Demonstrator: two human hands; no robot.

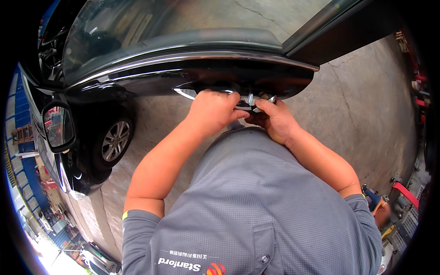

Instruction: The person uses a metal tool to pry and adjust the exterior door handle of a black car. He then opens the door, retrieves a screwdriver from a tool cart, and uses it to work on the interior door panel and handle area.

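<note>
In front of me is the outer side of a black car door (151, 82). My left hand (211, 109) is closed around its chrome door handle (185, 93), whose left end shows past my knuckles. To the right, my right hand (276, 120) pinches a small shiny chrome piece (272, 99) between thumb and fingers, close against the door at the handle's right end. A bright metal part (250, 99) shows between my two hands. The fingers of both hands partly hide the handle, so I cannot tell whether the chrome piece touches it.
The door's window glass (183, 27) and dark frame (339, 36) rise beyond the handle. At left are the side mirror (58, 126) and a front wheel (115, 140). Concrete floor (366, 105) lies around. Tools and equipment (378, 201) stand at the lower right.
</note>
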